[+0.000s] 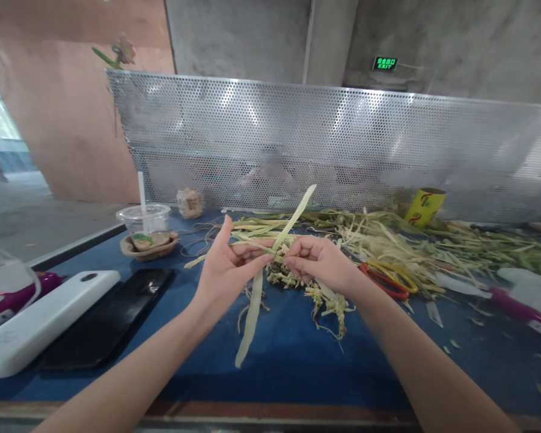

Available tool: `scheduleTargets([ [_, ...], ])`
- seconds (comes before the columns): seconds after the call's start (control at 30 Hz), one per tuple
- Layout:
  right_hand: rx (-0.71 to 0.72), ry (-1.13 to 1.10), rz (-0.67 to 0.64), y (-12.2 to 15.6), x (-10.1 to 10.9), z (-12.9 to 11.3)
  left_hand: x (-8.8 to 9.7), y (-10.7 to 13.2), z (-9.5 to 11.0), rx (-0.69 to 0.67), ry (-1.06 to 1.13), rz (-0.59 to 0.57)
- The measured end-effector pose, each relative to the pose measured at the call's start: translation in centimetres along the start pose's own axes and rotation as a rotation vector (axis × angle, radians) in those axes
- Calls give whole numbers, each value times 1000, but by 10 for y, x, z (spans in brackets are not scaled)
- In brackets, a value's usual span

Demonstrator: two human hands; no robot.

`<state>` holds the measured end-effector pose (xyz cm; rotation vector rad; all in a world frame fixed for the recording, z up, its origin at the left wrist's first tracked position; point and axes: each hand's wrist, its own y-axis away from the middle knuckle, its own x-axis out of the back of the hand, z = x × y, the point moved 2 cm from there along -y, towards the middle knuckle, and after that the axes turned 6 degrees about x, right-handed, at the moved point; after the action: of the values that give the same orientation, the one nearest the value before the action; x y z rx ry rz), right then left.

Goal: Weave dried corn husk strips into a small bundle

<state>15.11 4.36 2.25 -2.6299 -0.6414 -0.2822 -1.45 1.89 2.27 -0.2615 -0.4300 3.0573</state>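
Observation:
My left hand [228,270] and my right hand [320,261] meet above the blue table [288,367], both pinching pale green leaf strips [293,219]. One long strip runs from upper right, between my fingers, and hangs down toward the table's front [247,328]. A thinner strip crosses it sideways at my fingertips. Below my right hand lies a small clump of woven or knotted leaf pieces [329,304].
A big heap of leaf strips [410,240] covers the table's back right, with red-and-yellow scissors [388,276] on it. At left lie a black phone [112,313], a white case [40,322] and a plastic cup with straw [146,219]. A perforated metal screen [342,144] stands behind.

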Motion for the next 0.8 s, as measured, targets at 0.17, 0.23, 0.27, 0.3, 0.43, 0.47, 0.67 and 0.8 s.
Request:
scheduleTargets([
  [0.17, 17, 44, -19, 1, 1, -6, 2, -3, -2, 33, 54, 15],
  [0.23, 22, 70, -11, 1, 1, -6, 3, -4, -3, 46, 79, 28],
  [0.27, 24, 80, 0, 1, 1, -6, 4, -4, -3, 51, 91, 31],
  [0.3, 27, 86, 13, 0, 1, -6, 3, -5, -3, 59, 103, 35],
  [0.43, 65, 105, 54, -1, -1, -2, 1, -7, -3, 129, 159, 53],
  [0.47, 75, 121, 57, -1, -2, -1, 1, -7, -3, 142, 177, 57],
  [0.67, 254, 439, 84, 2, -8, 0, 0, -8, -4, 172, 228, 90],
  [0.8, 469, 838, 157, 6, -16, -4, 2, -9, -8, 236, 288, 122],
])
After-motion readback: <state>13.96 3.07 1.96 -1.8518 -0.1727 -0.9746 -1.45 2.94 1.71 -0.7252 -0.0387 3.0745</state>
